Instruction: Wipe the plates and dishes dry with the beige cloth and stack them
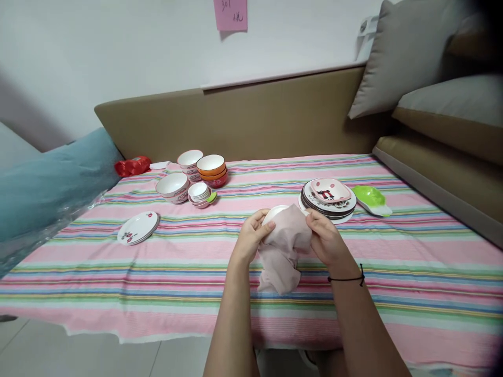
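Between my hands is a white dish (276,211), mostly covered by a pale pink-grey cloth (288,235) that hangs down in front. My left hand (252,234) grips the dish's left edge, thumb on top, fingers partly hidden. On the other side, my right hand (325,236) pinches the cloth against the dish's right edge. Whether the dish is a plate or a bowl cannot be made out under the cloth. Just behind my right hand stands a stack of plates (349,205) with a pink-spotted square bowl (330,189) on top.
A green dish (370,197) lies right of the plate stack. At the left are flowered oval plates (137,226), white bowls (172,184), orange bowls (211,164) and small white bowls (198,191). A striped cloth (188,288) covers the surface; cushions (408,47) bound the right.
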`<state>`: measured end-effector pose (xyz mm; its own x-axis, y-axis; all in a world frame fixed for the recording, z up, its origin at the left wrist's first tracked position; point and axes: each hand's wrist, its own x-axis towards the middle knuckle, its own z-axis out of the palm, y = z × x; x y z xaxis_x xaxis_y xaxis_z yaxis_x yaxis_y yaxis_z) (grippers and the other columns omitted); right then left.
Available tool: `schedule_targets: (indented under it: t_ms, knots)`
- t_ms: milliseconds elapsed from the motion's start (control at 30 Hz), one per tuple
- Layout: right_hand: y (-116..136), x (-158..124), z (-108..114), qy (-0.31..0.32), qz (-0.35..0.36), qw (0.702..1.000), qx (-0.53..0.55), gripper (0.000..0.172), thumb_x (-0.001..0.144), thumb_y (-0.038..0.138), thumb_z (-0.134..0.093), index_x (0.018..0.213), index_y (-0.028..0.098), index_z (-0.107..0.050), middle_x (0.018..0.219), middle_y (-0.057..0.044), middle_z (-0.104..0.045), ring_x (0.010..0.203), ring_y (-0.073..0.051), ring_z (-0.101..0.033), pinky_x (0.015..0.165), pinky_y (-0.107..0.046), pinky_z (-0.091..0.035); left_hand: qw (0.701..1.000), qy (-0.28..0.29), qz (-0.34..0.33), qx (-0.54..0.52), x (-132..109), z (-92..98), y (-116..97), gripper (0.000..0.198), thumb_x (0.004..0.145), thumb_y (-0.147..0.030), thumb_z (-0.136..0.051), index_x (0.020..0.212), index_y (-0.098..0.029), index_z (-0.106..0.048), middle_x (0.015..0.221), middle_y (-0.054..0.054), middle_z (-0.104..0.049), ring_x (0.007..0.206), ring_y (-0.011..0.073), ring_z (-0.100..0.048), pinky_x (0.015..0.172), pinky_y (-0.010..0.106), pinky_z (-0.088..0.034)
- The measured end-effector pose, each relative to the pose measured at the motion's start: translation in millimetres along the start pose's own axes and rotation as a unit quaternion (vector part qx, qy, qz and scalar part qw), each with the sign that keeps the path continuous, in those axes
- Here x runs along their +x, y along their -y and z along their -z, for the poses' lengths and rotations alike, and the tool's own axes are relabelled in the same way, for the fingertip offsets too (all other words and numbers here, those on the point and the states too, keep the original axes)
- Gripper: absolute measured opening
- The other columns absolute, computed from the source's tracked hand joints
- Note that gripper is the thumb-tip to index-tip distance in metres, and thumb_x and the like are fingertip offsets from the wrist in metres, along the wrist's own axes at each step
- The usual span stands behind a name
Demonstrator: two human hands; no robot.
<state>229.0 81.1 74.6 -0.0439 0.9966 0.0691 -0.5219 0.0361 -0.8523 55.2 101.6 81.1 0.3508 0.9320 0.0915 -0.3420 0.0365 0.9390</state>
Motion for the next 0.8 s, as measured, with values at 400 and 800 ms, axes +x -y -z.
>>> schedule_targets:
  t_ms: [400,800]
  knots:
    - [-23,9,-5,-0.097,0.082,0.99,-0.056,0.021,0.077,0.042,-0.068,0.08,0.023,-0.059,0.073,0.003,-0.056,0.064,-0.012,-0.049,0.058,-0.023,-0.042,0.769,-0.048,-0.342,0.537,-3,-32.5,16,0.033,0.093,-0.018,-0.047,0.125,-0.018,-0.055,0.134,0.009,-0.053,0.131,0.0239,-0.039,0.108,0.044,-0.036]
    - [-10,6,0,-0.037,0.03,0.998,-0.044,0.02,0.074,0.039,-0.071,0.085,0.024,-0.061,0.078,0.002,-0.061,0.07,-0.016,-0.054,0.061,-0.025,-0.043,0.785,-0.033,-0.339,0.518,-3,-24.5,12,0.039,0.094,-0.024,-0.05,0.132,-0.021,-0.051,0.138,0.008,-0.05,0.135,0.0246,-0.034,0.11,0.047,-0.031]
